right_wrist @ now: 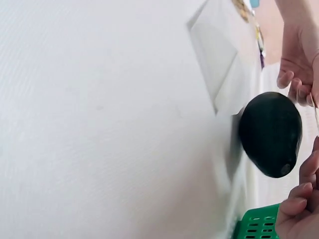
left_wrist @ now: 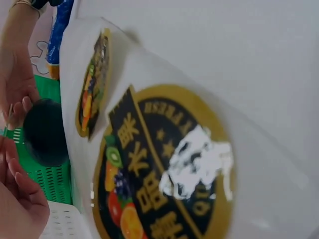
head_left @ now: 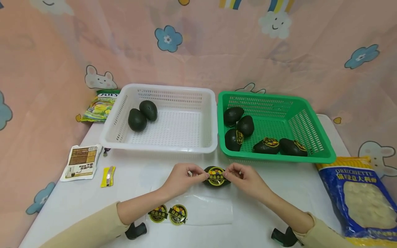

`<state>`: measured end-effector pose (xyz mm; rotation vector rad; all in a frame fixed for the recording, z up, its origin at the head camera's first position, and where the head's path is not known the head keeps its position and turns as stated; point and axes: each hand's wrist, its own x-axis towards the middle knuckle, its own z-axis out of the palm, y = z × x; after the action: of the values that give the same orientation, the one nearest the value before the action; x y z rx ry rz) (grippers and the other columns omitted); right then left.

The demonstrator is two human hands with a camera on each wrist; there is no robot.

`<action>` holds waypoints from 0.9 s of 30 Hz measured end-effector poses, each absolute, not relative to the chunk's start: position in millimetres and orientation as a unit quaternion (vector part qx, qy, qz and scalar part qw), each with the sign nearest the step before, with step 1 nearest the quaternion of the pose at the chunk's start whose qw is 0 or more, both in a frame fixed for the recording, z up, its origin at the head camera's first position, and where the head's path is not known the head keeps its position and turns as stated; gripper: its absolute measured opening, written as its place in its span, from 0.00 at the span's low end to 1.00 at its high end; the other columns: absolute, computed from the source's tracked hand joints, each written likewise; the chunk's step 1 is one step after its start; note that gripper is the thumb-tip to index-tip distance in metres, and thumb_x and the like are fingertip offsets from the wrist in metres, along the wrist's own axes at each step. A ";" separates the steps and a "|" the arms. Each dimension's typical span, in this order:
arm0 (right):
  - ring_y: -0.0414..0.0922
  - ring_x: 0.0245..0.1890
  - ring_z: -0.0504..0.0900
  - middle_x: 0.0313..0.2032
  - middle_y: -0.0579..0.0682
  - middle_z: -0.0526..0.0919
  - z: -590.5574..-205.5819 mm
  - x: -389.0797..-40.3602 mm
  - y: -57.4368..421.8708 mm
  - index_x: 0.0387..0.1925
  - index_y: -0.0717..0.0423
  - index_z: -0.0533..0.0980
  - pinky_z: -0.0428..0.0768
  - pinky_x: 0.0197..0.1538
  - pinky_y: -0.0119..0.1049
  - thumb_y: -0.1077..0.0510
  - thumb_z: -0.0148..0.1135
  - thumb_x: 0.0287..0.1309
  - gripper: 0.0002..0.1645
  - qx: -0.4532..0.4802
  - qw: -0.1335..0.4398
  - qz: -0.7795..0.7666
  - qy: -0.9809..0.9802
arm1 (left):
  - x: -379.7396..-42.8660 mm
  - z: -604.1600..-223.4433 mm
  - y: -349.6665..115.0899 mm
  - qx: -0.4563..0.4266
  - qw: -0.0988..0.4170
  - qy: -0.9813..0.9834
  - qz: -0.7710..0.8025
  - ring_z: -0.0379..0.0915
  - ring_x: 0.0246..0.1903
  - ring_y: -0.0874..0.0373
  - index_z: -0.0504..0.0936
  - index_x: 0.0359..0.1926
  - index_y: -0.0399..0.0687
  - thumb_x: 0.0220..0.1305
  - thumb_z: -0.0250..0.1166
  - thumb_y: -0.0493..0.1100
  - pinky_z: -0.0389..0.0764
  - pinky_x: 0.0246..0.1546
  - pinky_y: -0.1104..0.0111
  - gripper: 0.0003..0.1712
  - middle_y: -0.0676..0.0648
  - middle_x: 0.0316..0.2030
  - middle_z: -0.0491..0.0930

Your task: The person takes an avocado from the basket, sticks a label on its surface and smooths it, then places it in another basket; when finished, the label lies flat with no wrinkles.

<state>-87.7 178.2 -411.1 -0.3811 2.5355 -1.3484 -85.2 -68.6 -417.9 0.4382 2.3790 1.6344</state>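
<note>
A round black-and-gold fruit sticker [head_left: 216, 176] is stretched between both hands, just over a dark avocado [right_wrist: 270, 134] on the table. My left hand [head_left: 183, 177] pinches the sticker's left edge between thumb and fingers. At the opposite edge, my right hand [head_left: 246, 179] pinches it the same way. Both wrist views show the sticker edge-on, level between the fingertips. The avocado lies on its side, its top largely hidden by the sticker in the head view. Nearer the body, a clear backing sheet [head_left: 211, 210] carries two more stickers [head_left: 178, 214].
Behind the hands, a white basket [head_left: 158, 150] contains two avocados; a green basket [head_left: 276, 157] beside it contains several, some with stickers. A blue pasta bag [head_left: 356, 199] lies at right. At left are a white packet [head_left: 81, 162], a small yellow packet [head_left: 108, 176] and a green-yellow bag [head_left: 100, 106].
</note>
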 end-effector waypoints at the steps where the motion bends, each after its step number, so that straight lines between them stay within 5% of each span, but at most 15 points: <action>1: 0.39 0.25 0.68 0.23 0.41 0.73 -413.3 -88.3 178.8 0.31 0.48 0.79 0.67 0.28 0.30 0.54 0.65 0.63 0.04 -0.137 0.111 -0.446 0.878 | -86.0 -419.5 -67.2 0.157 0.100 0.820 0.540 0.69 0.23 0.64 0.88 0.30 0.55 0.60 0.71 0.48 0.69 0.24 0.74 0.05 0.60 0.22 0.80; 10: 0.39 0.24 0.65 0.21 0.38 0.68 -424.5 -91.0 179.6 0.24 0.43 0.71 0.64 0.28 0.31 0.48 0.71 0.56 0.16 -0.167 0.030 -0.385 0.907 | -92.8 -427.5 -62.3 0.251 -0.021 0.892 0.376 0.64 0.21 0.68 0.77 0.23 0.61 0.59 0.69 0.48 0.67 0.23 0.75 0.11 0.65 0.21 0.72; 13: 0.43 0.24 0.68 0.22 0.38 0.68 -427.3 -92.8 180.7 0.26 0.43 0.72 0.65 0.28 0.30 0.51 0.74 0.52 0.15 -0.202 -0.008 -0.390 0.898 | -93.5 -429.1 -62.7 0.314 -0.063 0.881 0.349 0.66 0.25 0.66 0.81 0.33 0.59 0.60 0.69 0.49 0.67 0.24 0.76 0.05 0.61 0.26 0.73; 15: 0.46 0.25 0.69 0.24 0.36 0.69 -429.2 -94.0 181.5 0.30 0.42 0.76 0.66 0.29 0.29 0.55 0.74 0.53 0.12 -0.235 -0.022 -0.395 0.888 | -94.1 -429.8 -62.3 0.350 -0.081 0.873 0.329 0.66 0.28 0.66 0.85 0.43 0.58 0.61 0.70 0.52 0.67 0.24 0.78 0.11 0.59 0.29 0.74; 19: 0.46 0.26 0.70 0.27 0.35 0.71 -433.0 -96.6 183.0 0.37 0.42 0.80 0.69 0.29 0.33 0.57 0.74 0.52 0.12 -0.284 -0.020 -0.401 0.871 | -97.7 -432.1 -60.8 0.376 -0.087 0.877 0.287 0.62 0.27 0.67 0.85 0.54 0.60 0.56 0.71 0.59 0.62 0.21 0.79 0.24 0.57 0.32 0.72; 27: 0.45 0.31 0.71 0.30 0.39 0.72 -434.2 -99.1 186.4 0.39 0.43 0.77 0.72 0.34 0.37 0.50 0.75 0.51 0.16 -0.252 0.050 -0.424 0.869 | -100.5 -438.2 -59.2 0.349 -0.045 0.879 0.323 0.64 0.36 0.65 0.85 0.51 0.61 0.52 0.74 0.59 0.69 0.27 0.76 0.24 0.56 0.38 0.71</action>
<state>-99.1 186.4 -434.2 -0.7673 2.6454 -1.2903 -100.5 -59.2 -438.2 1.1287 2.8420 1.0433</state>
